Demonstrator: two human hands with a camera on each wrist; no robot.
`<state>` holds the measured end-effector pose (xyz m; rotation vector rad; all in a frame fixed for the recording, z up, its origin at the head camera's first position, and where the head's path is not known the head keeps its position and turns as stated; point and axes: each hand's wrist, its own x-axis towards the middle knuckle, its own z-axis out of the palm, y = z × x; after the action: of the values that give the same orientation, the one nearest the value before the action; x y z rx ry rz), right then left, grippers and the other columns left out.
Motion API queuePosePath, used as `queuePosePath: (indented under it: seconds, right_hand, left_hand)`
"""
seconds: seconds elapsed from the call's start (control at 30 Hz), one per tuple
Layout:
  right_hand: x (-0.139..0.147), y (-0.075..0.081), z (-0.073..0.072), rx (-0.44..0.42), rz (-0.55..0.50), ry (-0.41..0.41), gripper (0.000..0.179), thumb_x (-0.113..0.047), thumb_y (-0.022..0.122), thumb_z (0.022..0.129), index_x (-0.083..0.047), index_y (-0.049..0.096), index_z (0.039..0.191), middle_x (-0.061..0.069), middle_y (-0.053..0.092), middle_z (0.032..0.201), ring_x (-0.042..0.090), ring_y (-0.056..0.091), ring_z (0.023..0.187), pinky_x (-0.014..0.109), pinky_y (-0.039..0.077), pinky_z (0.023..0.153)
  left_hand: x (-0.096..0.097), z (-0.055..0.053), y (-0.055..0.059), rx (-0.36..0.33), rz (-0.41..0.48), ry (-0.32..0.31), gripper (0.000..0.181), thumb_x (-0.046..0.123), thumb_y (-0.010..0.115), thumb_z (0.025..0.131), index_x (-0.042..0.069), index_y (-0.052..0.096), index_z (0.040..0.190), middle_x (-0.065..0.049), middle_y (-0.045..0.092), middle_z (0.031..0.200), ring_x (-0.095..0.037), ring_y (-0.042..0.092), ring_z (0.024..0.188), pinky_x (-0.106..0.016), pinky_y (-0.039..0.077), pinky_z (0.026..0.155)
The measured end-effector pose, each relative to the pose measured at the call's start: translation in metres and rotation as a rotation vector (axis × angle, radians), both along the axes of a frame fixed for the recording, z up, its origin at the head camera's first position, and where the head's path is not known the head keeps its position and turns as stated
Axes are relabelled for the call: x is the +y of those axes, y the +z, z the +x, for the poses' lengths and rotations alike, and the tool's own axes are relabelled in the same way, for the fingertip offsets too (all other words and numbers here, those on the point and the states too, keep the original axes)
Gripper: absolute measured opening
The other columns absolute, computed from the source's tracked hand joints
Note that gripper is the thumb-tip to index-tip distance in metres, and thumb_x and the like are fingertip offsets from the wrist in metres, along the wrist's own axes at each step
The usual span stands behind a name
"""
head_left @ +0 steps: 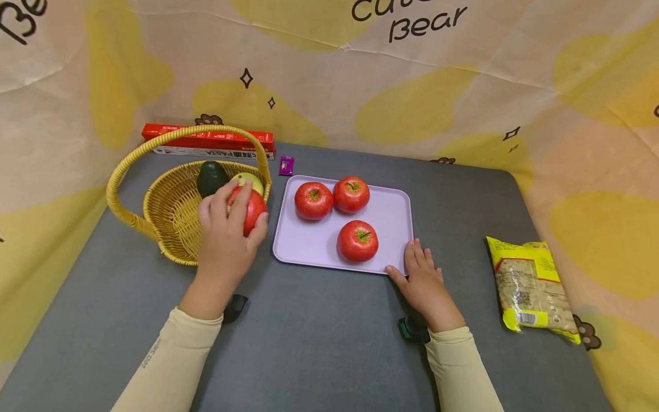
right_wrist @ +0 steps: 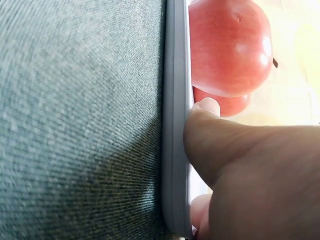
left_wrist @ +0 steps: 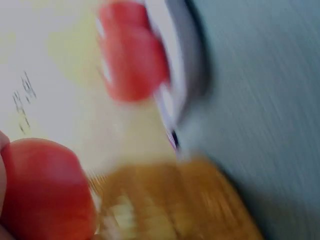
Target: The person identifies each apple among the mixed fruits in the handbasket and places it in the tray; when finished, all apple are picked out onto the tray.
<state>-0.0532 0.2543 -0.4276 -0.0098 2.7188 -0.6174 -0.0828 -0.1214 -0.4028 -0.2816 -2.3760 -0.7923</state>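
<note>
My left hand [head_left: 225, 237] grips a red apple [head_left: 253, 213] at the right side of the wicker basket [head_left: 177, 229]. That apple [left_wrist: 46, 192] also shows at the lower left of the blurred left wrist view. Inside the basket lie a dark green avocado [head_left: 211, 178] and a pale green fruit [head_left: 250, 181], partly hidden behind my fingers. Three red apples, one of them at the front [head_left: 357, 241], sit on the pale lilac tray [head_left: 309, 249]. My right hand [head_left: 424, 286] rests on the tray's near right corner, fingers extended and thumb over the rim.
Behind the basket stands a red pasta box [head_left: 206, 139]. A small purple packet [head_left: 286, 166] lies between basket and tray. On the right of the grey table [head_left: 329, 343] is a yellow bag [head_left: 532, 292]. The basket's tall handle [head_left: 135, 155] arches over its opening. A printed cloth hangs behind.
</note>
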Motion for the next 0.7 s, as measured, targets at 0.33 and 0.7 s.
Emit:
queuePosePath:
  seconds: [0.33,0.7]
  right_hand:
    - [-0.002,0.001,0.0,-0.008,0.006,0.007,0.09,-0.044,0.054,0.109,0.004,0.005,0.167,0.026,0.0,0.174,0.052,-0.003,0.158,0.076,0.003,0.119]
    - [0.002,-0.002,-0.001,0.002,-0.002,0.011,0.09,-0.045,0.054,0.109,0.004,0.005,0.167,0.026,-0.001,0.174,0.053,-0.003,0.157,0.077,0.003,0.118]
  left_hand:
    - [0.069,0.002,-0.008,-0.228,-0.035,-0.215,0.059,0.024,0.074,0.099,0.007,0.057,0.153,-0.021,0.049,0.15,-0.044,0.042,0.129,-0.056,0.047,0.105]
    - [0.087,0.0,-0.027,-0.393,-0.016,-0.25,0.06,0.027,0.075,0.101,0.009,0.055,0.155,-0.023,0.043,0.155,-0.046,0.041,0.136,-0.059,0.042,0.11]
